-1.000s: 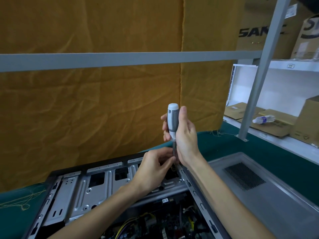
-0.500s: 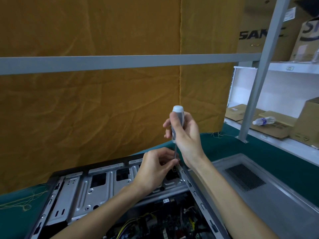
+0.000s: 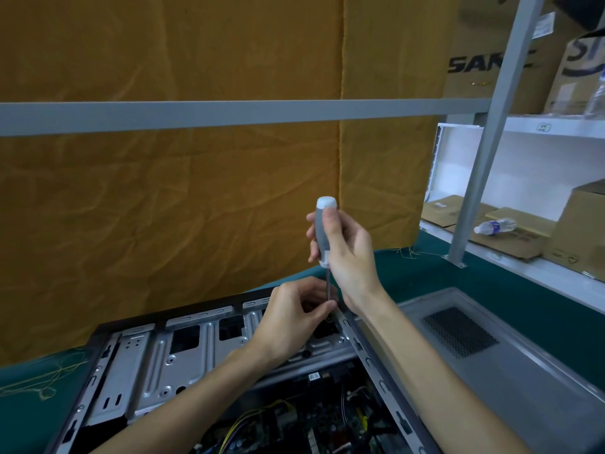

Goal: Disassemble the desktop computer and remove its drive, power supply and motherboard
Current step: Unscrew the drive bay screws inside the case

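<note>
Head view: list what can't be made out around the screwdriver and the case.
- Screwdriver tip and any screw: hidden behind the left hand.
- Case interior: dark, cut off by the bottom edge.
- Right hand covers part of the handle.
- Sticker: too small to read.

head cam | faces forward-down | close over open case point(image 3: 183, 352)

Computer case point(image 3: 154, 358): bare matt metal. Screwdriver point(image 3: 323, 231): smooth handle, probably plastic. Backdrop point(image 3: 163, 208): creased ochre cloth. Boxes point(image 3: 510, 237): cardboard.
</note>
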A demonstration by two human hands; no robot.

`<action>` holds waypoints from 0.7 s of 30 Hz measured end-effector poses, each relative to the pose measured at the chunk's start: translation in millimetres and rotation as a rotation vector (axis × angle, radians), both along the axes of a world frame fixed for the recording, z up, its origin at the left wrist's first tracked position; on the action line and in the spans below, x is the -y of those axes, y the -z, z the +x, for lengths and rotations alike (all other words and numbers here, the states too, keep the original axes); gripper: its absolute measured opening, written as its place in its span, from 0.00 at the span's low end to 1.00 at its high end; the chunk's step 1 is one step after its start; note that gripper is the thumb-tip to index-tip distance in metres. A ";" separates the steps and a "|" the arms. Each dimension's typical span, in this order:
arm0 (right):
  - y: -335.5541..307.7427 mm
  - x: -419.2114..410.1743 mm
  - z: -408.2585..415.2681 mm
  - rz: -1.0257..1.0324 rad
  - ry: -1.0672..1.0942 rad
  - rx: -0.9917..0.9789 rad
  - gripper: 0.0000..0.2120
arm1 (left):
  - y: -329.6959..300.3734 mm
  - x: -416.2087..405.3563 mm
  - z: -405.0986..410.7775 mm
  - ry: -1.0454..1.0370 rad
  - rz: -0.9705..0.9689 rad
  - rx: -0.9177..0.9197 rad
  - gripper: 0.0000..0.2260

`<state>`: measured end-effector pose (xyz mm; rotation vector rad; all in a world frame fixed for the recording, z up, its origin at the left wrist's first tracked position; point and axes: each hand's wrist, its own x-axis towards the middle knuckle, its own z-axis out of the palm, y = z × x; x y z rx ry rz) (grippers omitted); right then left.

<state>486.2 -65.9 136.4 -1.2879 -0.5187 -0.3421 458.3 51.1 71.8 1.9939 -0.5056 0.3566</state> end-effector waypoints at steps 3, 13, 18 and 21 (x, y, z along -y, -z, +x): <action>1.3 0.8 2.8 -0.019 -0.044 -0.017 0.28 | -0.8 0.5 -1.5 0.003 0.006 -0.009 0.06; 2.2 -2.1 6.1 0.090 -0.084 -0.082 0.29 | 7.1 -3.2 1.6 -0.110 0.140 -0.061 0.08; 2.4 -3.2 4.0 0.127 -0.084 -0.064 0.25 | 7.6 -3.8 2.4 -0.096 0.182 -0.061 0.10; 4.3 -5.3 6.0 0.111 -0.103 -0.099 0.30 | 6.5 -4.0 1.0 -0.100 0.170 -0.053 0.10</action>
